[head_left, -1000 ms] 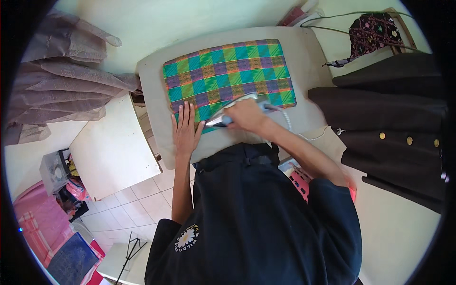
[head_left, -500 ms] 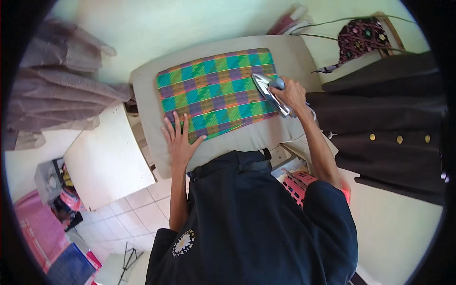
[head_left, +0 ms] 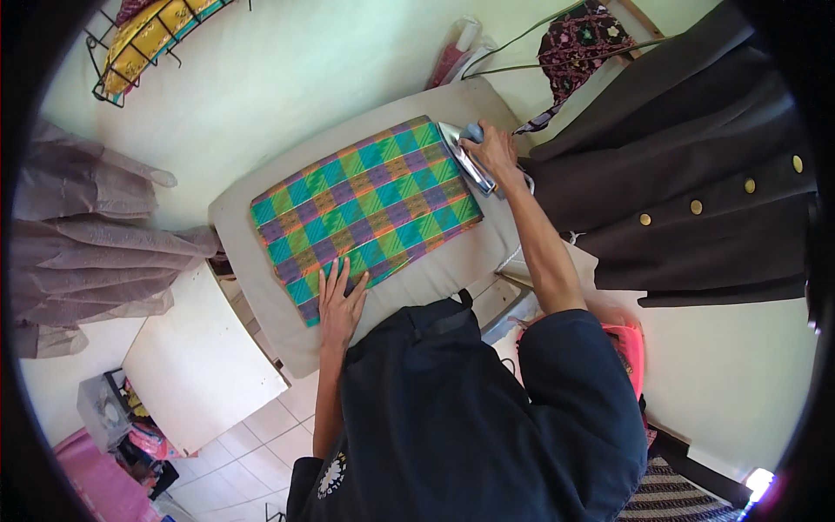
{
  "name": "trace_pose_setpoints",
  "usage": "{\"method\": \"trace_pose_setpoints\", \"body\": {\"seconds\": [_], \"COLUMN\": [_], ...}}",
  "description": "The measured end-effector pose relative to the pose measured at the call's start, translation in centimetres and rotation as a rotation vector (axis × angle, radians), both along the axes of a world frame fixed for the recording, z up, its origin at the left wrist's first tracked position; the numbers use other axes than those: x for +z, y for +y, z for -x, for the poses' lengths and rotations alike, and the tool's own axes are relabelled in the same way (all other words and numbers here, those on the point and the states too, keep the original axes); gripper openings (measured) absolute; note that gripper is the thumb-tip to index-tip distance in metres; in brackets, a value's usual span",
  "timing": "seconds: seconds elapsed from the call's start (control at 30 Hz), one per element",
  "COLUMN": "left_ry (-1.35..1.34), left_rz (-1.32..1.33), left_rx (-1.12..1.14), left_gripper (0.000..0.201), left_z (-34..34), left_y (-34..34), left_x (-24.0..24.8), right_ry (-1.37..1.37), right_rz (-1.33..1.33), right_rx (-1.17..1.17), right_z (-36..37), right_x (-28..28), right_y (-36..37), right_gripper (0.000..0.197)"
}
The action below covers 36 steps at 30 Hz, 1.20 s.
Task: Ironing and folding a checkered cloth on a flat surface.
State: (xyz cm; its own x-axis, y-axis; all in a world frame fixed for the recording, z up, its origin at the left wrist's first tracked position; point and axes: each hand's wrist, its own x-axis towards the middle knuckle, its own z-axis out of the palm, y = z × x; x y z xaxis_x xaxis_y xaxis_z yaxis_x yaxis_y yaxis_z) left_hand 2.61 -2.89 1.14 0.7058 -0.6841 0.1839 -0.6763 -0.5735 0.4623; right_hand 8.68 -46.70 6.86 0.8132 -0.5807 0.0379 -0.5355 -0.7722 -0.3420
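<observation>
A folded checked cloth (head_left: 365, 196) in green, teal, purple and orange lies flat on the padded grey ironing surface (head_left: 239, 217). My right hand (head_left: 497, 155) grips the handle of a silver iron (head_left: 474, 170). The iron is at the cloth's right edge, partly or wholly beside it on the grey cover; its soleplate is hidden. My left hand (head_left: 343, 300) rests with fingers spread on the cloth's near edge, toward the left.
Dark garments with gold buttons (head_left: 696, 206) hang at the right, close to the iron. Sheer brownish fabric (head_left: 96, 235) hangs at the left above a white panel (head_left: 200, 357). A pink basket (head_left: 637, 357) stands by my right elbow. A wire rack (head_left: 161, 39) is on the wall.
The iron has moved right across the cloth to its right edge. My left hand has shifted along the near edge, fingers still spread. The view has turned, so the surface appears tilted.
</observation>
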Motion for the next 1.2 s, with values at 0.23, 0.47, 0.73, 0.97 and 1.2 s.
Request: {"method": "trace_pose_setpoints", "body": {"seconds": [0.23,0.47,0.73,0.97,1.2], "left_ry": [0.002,0.004,0.035,0.029,0.021], "left_rz": [0.019,0.018,0.007,0.077,0.095], "left_rx": [0.007,0.005,0.015,0.079,0.204], "left_gripper": [0.037,0.037,0.036,0.032,0.026], "left_z": [0.1,0.0,0.3,0.9,1.5], "left_y": [0.0,-0.4,0.1,1.3,3.6], "left_x": [-0.7,-1.1,-0.2,0.5,0.6], "right_ry": [-0.579,-0.357,-0.442,-0.264,-0.298], "right_rz": [-0.013,-0.13,-0.237,-0.449,-0.441], "right_rx": [0.265,-0.085,-0.255,-0.216,-0.293], "right_z": [4.5,10.0,10.4,10.3,10.0], "right_x": [-1.4,-7.0,-8.4,-7.0,-8.2], "right_y": [6.0,9.2,6.4,6.5,6.0], "right_gripper": [0.027,0.027,0.008,0.021,0.02]}}
